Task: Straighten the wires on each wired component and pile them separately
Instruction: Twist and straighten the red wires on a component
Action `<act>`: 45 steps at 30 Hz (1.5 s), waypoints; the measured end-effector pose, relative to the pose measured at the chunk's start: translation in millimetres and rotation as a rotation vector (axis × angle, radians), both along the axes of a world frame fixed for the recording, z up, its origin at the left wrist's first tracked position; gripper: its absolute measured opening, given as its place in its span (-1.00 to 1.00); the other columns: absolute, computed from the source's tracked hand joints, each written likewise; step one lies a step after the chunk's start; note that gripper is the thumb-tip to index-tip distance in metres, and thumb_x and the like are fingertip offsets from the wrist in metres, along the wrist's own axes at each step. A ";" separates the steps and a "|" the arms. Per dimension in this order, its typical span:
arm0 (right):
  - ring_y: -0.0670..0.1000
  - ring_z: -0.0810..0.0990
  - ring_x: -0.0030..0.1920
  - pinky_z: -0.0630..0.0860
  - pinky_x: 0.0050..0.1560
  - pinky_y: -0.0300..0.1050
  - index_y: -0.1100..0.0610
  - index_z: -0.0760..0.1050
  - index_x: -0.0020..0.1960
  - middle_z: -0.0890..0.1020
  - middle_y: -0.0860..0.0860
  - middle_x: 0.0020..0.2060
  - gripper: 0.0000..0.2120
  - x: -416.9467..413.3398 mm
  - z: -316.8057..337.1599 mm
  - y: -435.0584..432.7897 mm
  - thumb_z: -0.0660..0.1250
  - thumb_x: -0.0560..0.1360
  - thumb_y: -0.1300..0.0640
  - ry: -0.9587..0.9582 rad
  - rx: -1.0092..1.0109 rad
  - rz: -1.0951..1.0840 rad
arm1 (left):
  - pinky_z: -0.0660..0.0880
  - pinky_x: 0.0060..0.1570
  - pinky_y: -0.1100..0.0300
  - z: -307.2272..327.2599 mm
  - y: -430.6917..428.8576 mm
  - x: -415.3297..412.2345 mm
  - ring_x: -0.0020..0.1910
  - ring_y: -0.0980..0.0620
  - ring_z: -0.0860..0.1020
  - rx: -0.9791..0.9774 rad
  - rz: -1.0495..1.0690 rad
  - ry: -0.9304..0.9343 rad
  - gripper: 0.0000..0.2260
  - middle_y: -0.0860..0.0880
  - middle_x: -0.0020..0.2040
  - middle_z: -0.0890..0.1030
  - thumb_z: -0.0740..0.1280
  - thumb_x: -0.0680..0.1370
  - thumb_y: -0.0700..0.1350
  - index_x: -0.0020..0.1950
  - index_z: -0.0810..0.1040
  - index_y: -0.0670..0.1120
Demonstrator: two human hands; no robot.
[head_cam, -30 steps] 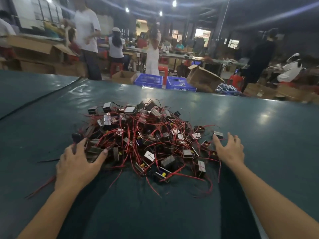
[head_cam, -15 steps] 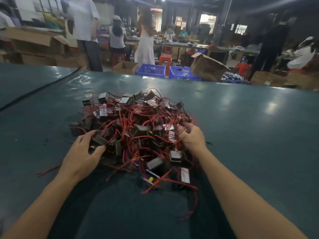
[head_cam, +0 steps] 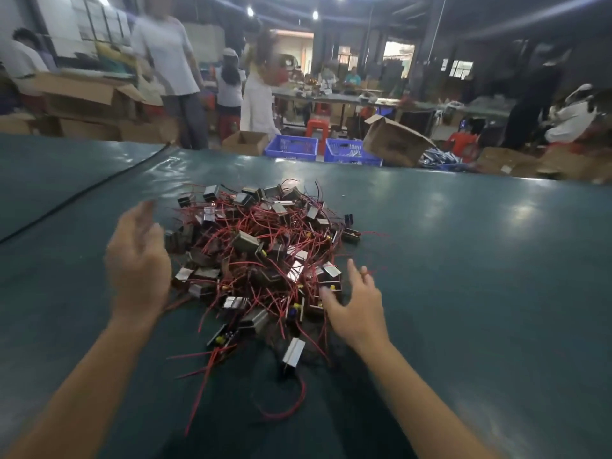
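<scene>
Fingers of my left hand are straight and slightly fanned, released, holding nothing. The hand is motion-blurred and sits just beside the left flank of the heap; whether it touches, I cannot tell. Fingers of my right hand are likewise spread and released, nothing gripped, with the thumb towards the heap's near right edge. Contact with the nearest red leads cannot be resolved. Heap of small black-and-silver box-shaped wired components lies on the dark green tabletop, between the two hands and reaching beyond them, with thin red wires tangled through it and sticking out all round. Strays on the near side: one silver-faced component lies just off the heap between my forearms, and a curved red wire loop starts close to its near end and bends towards me. One black component with yellow spots lies just left of that, at the heap's near fringe. Dark seam line runs diagonally across the tabletop at far left. Beyond the far edge: a blue plastic crate, a second blue crate just right of it, then a tipped open brown cardboard box. A red stool stands behind the crates. Several people stand or sit further back, blurred.
</scene>
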State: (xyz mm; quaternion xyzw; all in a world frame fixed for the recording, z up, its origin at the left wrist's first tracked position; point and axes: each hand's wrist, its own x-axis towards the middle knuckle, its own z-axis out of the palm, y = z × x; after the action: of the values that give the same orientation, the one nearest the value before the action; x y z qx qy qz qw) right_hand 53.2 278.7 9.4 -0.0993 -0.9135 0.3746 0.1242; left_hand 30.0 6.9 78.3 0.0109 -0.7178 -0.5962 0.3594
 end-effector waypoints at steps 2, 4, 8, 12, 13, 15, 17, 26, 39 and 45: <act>0.11 0.20 0.48 0.23 0.44 0.07 -0.06 0.23 0.52 0.24 0.04 0.51 -0.37 20.3 -3.1 -6.4 0.27 0.51 -0.20 -0.069 0.207 0.064 | 0.51 -0.10 0.33 16.7 30.2 29.3 -0.11 0.20 0.57 -0.159 -0.157 0.139 -0.76 0.05 0.07 0.62 0.19 0.57 -0.15 0.20 0.52 -0.03; 0.09 0.25 0.41 0.19 0.37 0.02 -0.08 0.41 0.39 0.35 -0.01 0.44 -0.54 34.1 -5.0 -11.4 0.25 0.52 -0.17 -0.065 0.427 0.059 | 0.52 -0.27 0.27 11.8 66.1 59.7 -0.24 0.15 0.55 -0.400 -0.398 0.132 -0.78 0.10 -0.04 0.63 0.20 0.56 -0.06 0.12 0.57 -0.05; 0.03 0.46 0.17 0.31 0.12 -0.06 -0.09 0.58 0.13 0.55 -0.08 0.13 -0.77 58.3 1.2 -3.3 0.20 0.56 -0.03 0.019 0.530 -0.048 | 0.48 0.06 0.12 -46.5 107.9 98.9 0.04 0.12 0.50 -1.038 -0.558 0.035 -0.70 0.10 0.04 0.61 0.20 0.53 0.11 0.14 0.59 0.04; -0.05 0.55 -0.17 0.41 -0.22 -0.20 0.02 0.65 -0.02 0.58 -0.09 -0.19 -0.85 83.0 -5.1 15.5 0.31 0.56 0.03 0.182 0.161 -0.124 | 0.52 0.00 0.10 -80.9 100.6 90.1 0.03 0.04 0.58 -1.227 -0.445 0.129 -0.80 0.12 -0.01 0.65 0.31 0.51 0.06 0.02 0.66 0.05; -0.09 0.55 -0.19 0.39 -0.25 -0.29 0.05 0.66 -0.03 0.60 -0.09 -0.21 -0.86 86.6 -7.0 18.1 0.34 0.55 0.05 0.222 0.072 -0.136 | 0.52 -0.02 0.08 -81.1 96.2 81.4 -0.05 0.01 0.61 -1.237 -0.377 0.148 -0.86 0.10 -0.08 0.67 0.35 0.50 0.01 -0.04 0.68 0.03; -0.15 0.55 -0.21 0.38 -0.27 -0.42 0.09 0.67 -0.05 0.62 -0.08 -0.24 -0.89 89.4 -7.3 21.2 0.37 0.53 0.11 0.299 -0.046 -0.161 | 0.47 0.02 0.05 -77.6 86.0 62.8 -0.13 -0.04 0.63 -1.275 -0.208 0.117 -0.91 0.07 -0.18 0.68 0.39 0.48 -0.06 -0.15 0.68 -0.01; -0.17 0.55 -0.24 0.39 -0.26 -0.47 0.11 0.68 -0.06 0.61 -0.09 -0.27 -0.92 90.5 -0.5 22.6 0.40 0.52 0.15 0.414 -0.120 -0.214 | 0.41 0.12 0.04 -73.9 79.5 54.6 -0.08 -0.06 0.63 -1.297 -0.102 0.007 -0.90 0.03 -0.17 0.68 0.38 0.52 -0.09 -0.14 0.69 -0.03; -0.14 0.55 -0.29 0.43 -0.28 -0.41 0.15 0.65 -0.04 0.58 -0.07 -0.21 -0.92 114.2 10.8 1.8 0.40 0.49 0.23 0.810 -0.160 0.071 | 0.51 -0.09 0.25 -55.7 124.5 106.9 -0.10 0.12 0.59 -0.238 -0.739 -0.108 -0.66 0.08 -0.09 0.64 0.19 0.54 0.24 0.08 0.61 0.07; -0.10 0.54 -0.40 0.44 -0.37 -0.26 -0.04 0.68 -0.07 0.64 -0.09 -0.31 -0.89 123.5 1.4 -13.5 0.39 0.48 0.00 0.420 -0.275 0.424 | 0.55 -0.08 0.31 -76.8 94.6 99.3 -0.06 0.07 0.66 0.186 -0.533 -0.296 -0.83 -0.01 -0.11 0.71 0.23 0.63 -0.14 0.04 0.63 -0.03; -0.09 0.53 -0.42 0.49 -0.37 -0.17 -0.09 0.67 -0.11 0.67 -0.02 -0.32 -0.97 125.5 3.4 -13.5 0.46 0.45 0.01 0.225 -0.451 0.380 | 0.51 -0.01 0.17 -80.6 92.1 95.2 -0.12 0.08 0.65 0.183 -0.486 -0.283 -0.81 -0.02 -0.20 0.70 0.18 0.65 -0.19 0.06 0.58 -0.01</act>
State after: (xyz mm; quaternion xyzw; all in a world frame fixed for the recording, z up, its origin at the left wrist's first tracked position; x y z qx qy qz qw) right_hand 178.7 265.2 12.8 0.0903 -0.7901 0.5928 0.1272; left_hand 125.2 98.9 -2.3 -0.0457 -0.6856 -0.7196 0.1000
